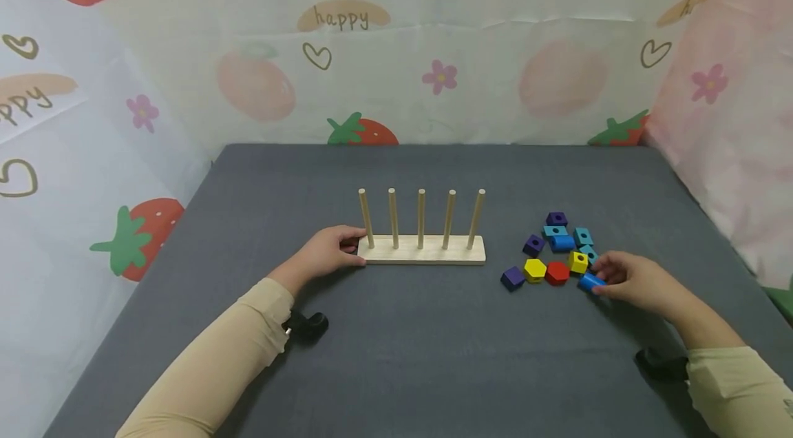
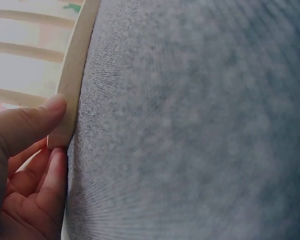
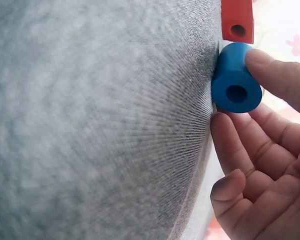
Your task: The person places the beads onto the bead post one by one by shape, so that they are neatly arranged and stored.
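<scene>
A pale wooden peg stand point(image 1: 421, 252) with several upright pegs sits mid-table, its pegs bare. My left hand point(image 1: 328, 252) holds the stand's left end, thumb on the base point(image 2: 72, 75) and fingers by its end in the left wrist view. At the right, my right hand point(image 1: 644, 284) pinches a blue cylinder bead point(image 1: 590, 282) lying on its side on the cloth. The right wrist view shows the holed end of this blue bead, with the thumb point(image 3: 277, 70) on one side and fingers on the other. A red hexagonal bead point(image 1: 557, 273) lies close by.
Around the red bead lie two yellow beads point(image 1: 535, 270), three purple beads point(image 1: 513, 278), several light-blue beads point(image 1: 583, 237) and another blue cylinder point(image 1: 562, 243). A grey cloth point(image 1: 396, 355) covers the table. Printed fabric point(image 1: 384, 80) hangs behind and at both sides.
</scene>
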Action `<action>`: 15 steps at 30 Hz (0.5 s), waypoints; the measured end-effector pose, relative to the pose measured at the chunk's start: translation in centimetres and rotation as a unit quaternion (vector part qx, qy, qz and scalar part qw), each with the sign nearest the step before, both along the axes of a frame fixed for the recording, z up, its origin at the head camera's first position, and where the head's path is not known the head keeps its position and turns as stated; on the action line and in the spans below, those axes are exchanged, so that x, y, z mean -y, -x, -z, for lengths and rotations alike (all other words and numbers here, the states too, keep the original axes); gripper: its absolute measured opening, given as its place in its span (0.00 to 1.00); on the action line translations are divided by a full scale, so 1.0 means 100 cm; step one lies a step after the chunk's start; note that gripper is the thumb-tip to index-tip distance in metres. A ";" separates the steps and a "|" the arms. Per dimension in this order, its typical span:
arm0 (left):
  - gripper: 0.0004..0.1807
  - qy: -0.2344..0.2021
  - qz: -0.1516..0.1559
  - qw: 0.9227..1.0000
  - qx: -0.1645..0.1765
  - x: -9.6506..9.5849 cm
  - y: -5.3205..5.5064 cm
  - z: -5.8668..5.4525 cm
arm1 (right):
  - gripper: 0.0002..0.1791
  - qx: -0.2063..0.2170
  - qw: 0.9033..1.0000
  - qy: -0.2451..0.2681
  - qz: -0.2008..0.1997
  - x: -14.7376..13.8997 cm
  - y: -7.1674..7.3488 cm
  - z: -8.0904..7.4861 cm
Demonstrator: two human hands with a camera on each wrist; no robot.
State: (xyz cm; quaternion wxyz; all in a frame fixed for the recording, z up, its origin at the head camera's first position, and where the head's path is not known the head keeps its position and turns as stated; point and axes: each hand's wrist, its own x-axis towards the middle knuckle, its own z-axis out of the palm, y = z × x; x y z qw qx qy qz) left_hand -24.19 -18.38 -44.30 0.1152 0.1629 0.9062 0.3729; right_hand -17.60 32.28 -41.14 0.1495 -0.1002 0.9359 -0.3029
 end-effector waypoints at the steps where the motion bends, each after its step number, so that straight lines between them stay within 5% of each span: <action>1: 0.33 -0.009 -0.003 1.000 0.005 0.001 0.001 0.000 | 0.22 0.005 1.000 -0.003 0.000 0.000 0.000 0.000; 9: 0.32 -0.040 -0.018 0.998 0.037 0.005 0.007 0.002 | 0.25 0.006 0.999 -0.035 -0.012 0.004 0.002 0.000; 15: 0.32 -0.043 -0.017 0.998 0.052 0.005 0.005 0.003 | 0.18 -0.008 0.998 -0.057 -0.025 0.010 0.002 0.000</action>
